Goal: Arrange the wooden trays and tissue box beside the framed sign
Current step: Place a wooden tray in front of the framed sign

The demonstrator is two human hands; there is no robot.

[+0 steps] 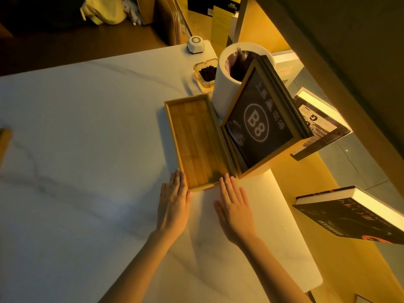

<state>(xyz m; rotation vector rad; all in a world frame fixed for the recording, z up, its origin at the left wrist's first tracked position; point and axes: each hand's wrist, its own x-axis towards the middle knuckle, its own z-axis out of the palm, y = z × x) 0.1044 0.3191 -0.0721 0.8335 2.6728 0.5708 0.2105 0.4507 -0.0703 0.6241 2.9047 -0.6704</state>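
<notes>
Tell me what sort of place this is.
Likely a café or private lounge booth: a framed black "B8" table sign, a glass ashtray, a white call-button device on the white marble table.

1. A white marble table (87, 138) carries everything.
2. A long wooden tray (196, 141) lies flat on it, the landmark here.
3. Just right of the tray: a framed sign (260, 125), leaning.
4. Beyond the tray: a white bin (225, 92), an ashtray (205, 73), then a small white device (195, 44).
5. Both hands, the left hand (173, 204) and the right hand (235, 209), rest flat at the tray's near end.
</notes>
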